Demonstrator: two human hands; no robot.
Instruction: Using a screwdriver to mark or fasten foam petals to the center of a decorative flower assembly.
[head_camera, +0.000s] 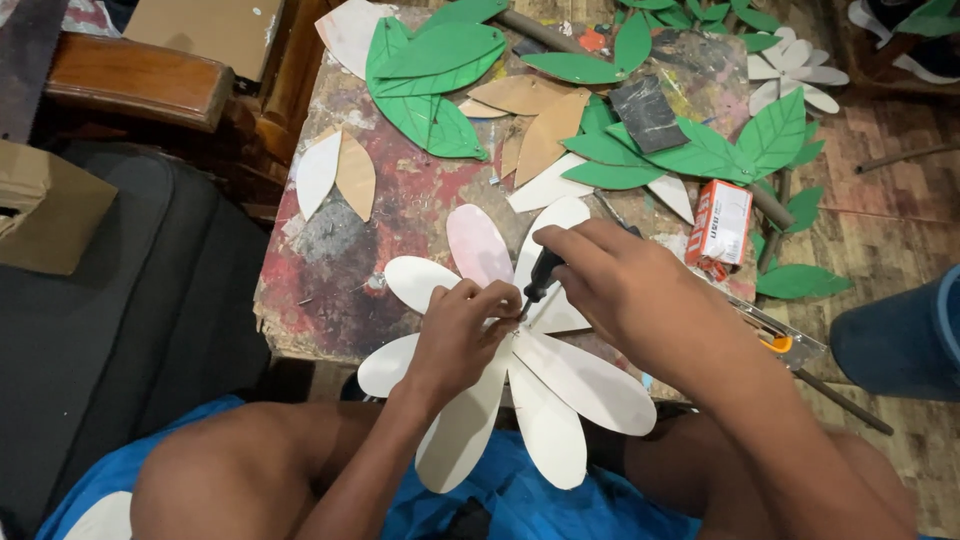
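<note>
Nearest, left hand (462, 335) pinches the centre of the white paper flower (545, 385) with closed fingers (497, 303), petals fanning out below and around them, right hand (625, 290) wrapped tight on a black-handled tool (541, 275) tip-down at that pinch, green paper leaves (700, 150) farther back on the stained table (330, 260).

Place type: informal craft workshop, set low near the floor.
Work surface: small table (330, 270), its top stained with old paint in red, grey and yellow.
Materials: green paper leaves (430, 85), white and brown cut petals (335, 175), dark sandpaper sheet (647, 112), all spread across the table.
Supplies: small red-and-white box (722, 222) and orange-handled cutter (778, 343) at the table edge.
Surroundings: wooden plank floor (880, 240) with more cut leaves and a white paper flower (795, 72); cardboard pieces (45, 205) at left.
</note>
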